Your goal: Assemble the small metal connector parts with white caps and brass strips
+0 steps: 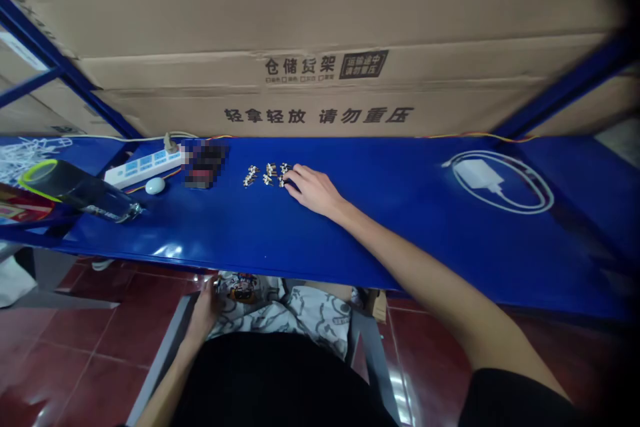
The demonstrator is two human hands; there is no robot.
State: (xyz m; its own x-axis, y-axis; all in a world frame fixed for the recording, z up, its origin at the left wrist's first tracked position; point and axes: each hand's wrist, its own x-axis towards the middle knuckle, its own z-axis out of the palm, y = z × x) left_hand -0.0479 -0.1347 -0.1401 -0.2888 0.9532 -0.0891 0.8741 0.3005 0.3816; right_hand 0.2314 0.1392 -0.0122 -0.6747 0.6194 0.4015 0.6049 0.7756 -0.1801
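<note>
Several small white parts with brassy metal and dark ends (pixel 267 174) lie in short clusters on the blue shelf top. My right hand (pixel 315 190) reaches over from the right to the rightmost cluster (pixel 285 168). Its thumb and forefinger close around a small white part at the near end of that cluster, which they partly cover. Below the shelf's front edge, my left hand (pixel 204 310) is low by my lap, beside the chair's grey armrest. Its fingers are blurred and partly hidden, and whether they hold anything is unclear.
Left of the clusters are a pixelated dark object (pixel 206 165), a white oval item (pixel 155 185), a power strip (pixel 145 167) and a tipped bottle (pixel 83 190). A charger (pixel 477 175) with coiled white cable (pixel 543 203) lies right. Cardboard (pixel 320 13) stands behind.
</note>
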